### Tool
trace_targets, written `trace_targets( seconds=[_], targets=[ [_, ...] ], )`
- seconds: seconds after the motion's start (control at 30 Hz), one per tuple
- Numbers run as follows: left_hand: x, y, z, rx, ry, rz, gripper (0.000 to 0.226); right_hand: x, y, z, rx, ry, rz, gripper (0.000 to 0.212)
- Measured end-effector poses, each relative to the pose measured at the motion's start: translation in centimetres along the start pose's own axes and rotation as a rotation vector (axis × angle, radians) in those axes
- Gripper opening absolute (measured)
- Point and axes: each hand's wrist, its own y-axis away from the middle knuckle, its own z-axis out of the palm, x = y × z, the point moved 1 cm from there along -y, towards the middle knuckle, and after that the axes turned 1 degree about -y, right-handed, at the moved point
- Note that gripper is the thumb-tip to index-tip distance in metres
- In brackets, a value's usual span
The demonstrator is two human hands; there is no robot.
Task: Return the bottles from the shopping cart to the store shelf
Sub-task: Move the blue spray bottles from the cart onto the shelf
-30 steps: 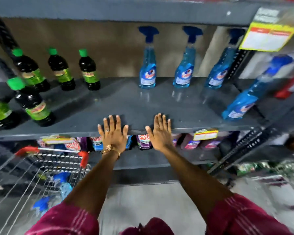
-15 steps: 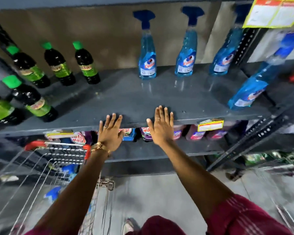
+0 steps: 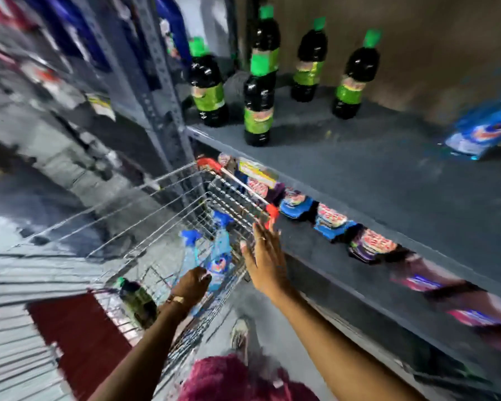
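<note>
A wire shopping cart (image 3: 156, 215) is seen parked against the grey store shelf (image 3: 388, 180), its red-capped handle (image 3: 237, 186) lying just beside the shelf's front edge. The left hand (image 3: 193, 285) is lowered into the cart and curled at the lower end of a blue spray bottle (image 3: 219, 250); whether the bottle is truly gripped cannot be told through the motion blur. A second blue spray bottle (image 3: 190, 250) is seen just beside the first, and a dark green-capped bottle (image 3: 138, 302) lies lower in the cart, near the left wrist, where a gold bangle (image 3: 176, 299) is worn. The right hand (image 3: 265, 261) is held open and empty above the cart's near corner, fingers spread wide, close to the handle's red end. On the shelf, five dark bottles with green caps and green labels (image 3: 259, 108) are stood upright toward the back left, and another blue spray bottle (image 3: 483, 131) is glimpsed at the right edge, smeared by blur. Packets (image 3: 330, 221) are lined up on the lower shelf beneath. A magenta garment (image 3: 237, 377) is visible at the bottom of the frame.
</note>
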Motion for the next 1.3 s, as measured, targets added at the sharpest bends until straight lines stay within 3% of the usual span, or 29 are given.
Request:
trace_targets(
  seconds=[0.07, 0.2, 0.3, 0.43, 0.67, 0.77, 0.87, 0.97, 1.07, 1.2, 1.3],
  targets=[
    [-3.4, -1.5, 0.7, -0.040, 0.010, -0.087, 0.046, -1.0, -2.4, 2.6, -0.107, 0.081, -0.025, 0.059],
    [-8.8, -4.5, 1.9, -0.145, -0.027, -0.272, 0.045, -1.7, -6.3, 6.5, -0.264, 0.181, -0.088, 0.064],
    [-12.0, -6.6, 2.3, -0.178, -0.058, -0.300, 0.041, -1.4, -6.9, 8.9, -0.347, 0.276, -0.074, 0.070],
    [-13.7, -9.7, 2.7, -0.143, 0.023, -0.332, 0.047, -1.2, -7.1, 9.3, -0.282, 0.360, -0.004, 0.073],
    [-14.4, -13.4, 5.7, -0.164, 0.152, -0.538, 0.090, -0.4, -7.1, 10.1, -0.337, 0.442, 0.049, 0.066],
    [-15.3, -14.2, 5.9, -0.195, 0.160, -0.639, 0.078, -0.2, -7.3, 10.0, -0.357, 0.442, 0.054, 0.064],
    [-15.5, -15.0, 6.2, -0.236, 0.159, -0.531, 0.046, -0.1, -7.2, 10.1, -0.336, 0.437, 0.058, 0.063],
    [-15.6, -14.0, 5.6, -0.255, 0.298, -0.625, 0.057, 0.0, -7.1, 10.2, -0.289, 0.407, 0.038, 0.061],
    [-15.0, -12.1, 4.3, -0.195, 0.279, -0.591, 0.061, -0.2, -7.1, 10.1, -0.251, 0.342, 0.038, 0.059],
    [-12.3, -8.4, 1.4, 0.045, 0.352, -0.443, 0.034, -0.5, -6.8, 9.2, -0.333, 0.185, 0.045, 0.056],
    [-9.3, -5.3, -1.5, 0.173, 0.647, -0.259, 0.045, -1.2, -6.9, 7.9, -0.427, -0.040, 0.102, 0.056]
  ],
)
